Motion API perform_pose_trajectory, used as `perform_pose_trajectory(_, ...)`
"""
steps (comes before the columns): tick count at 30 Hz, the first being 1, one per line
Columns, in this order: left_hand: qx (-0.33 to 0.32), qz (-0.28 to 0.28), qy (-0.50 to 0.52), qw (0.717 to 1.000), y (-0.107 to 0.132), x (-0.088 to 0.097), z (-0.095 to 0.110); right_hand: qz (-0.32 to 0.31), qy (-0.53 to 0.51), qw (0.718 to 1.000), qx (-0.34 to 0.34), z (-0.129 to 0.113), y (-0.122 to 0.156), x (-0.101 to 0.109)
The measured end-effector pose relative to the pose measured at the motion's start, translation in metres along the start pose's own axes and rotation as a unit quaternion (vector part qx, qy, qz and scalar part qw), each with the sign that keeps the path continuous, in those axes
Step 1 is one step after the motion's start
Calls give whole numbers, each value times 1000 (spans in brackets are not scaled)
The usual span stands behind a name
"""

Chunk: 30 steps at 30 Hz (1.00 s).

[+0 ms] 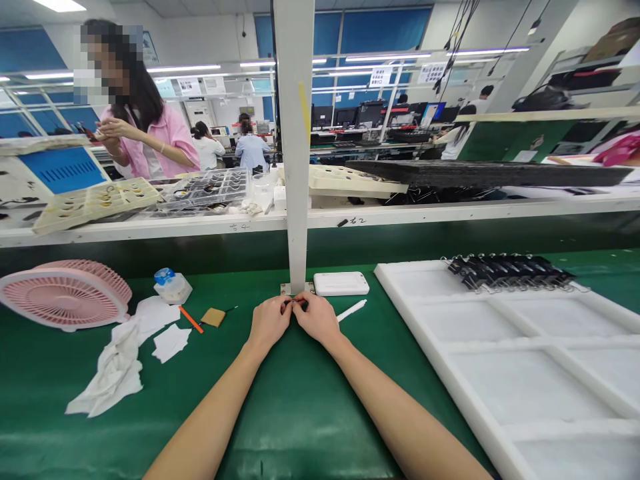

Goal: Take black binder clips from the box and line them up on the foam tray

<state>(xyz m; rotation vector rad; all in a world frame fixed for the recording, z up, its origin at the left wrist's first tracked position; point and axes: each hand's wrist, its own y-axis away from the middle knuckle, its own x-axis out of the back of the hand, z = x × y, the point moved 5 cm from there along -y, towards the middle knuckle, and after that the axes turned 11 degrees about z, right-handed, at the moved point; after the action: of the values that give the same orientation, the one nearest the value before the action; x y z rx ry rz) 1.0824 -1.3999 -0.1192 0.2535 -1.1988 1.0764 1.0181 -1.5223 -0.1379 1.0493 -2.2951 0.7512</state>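
Note:
My left hand [269, 321] and my right hand [317, 317] meet on the green mat [295, 400] just in front of a white post [295, 147]. Both pinch a tiny dark-red part [296, 302] between their fingertips; it is too small to name. A white rectangular box [341, 283] lies just behind my right hand, and a white pen [351, 310] lies to its right. A large white foam tray [520, 360] with empty compartments fills the right side, with a row of black clip-like parts [510, 272] at its far edge.
A pink fan [65, 293] lies at the left. Near it are white cloths [123, 353], a small bottle with a blue cap [171, 285], an orange pencil [191, 319] and a tan pad [213, 317]. Behind a raised shelf [320, 217] holding parts trays, a person in pink [145, 133] stands.

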Motion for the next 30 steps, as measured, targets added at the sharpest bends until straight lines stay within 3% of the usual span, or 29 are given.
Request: perform_pose_trajectory(30, 15, -1, 0, 1000, 0, 0, -1, 1, 10, 1000, -11, 1, 0, 0)
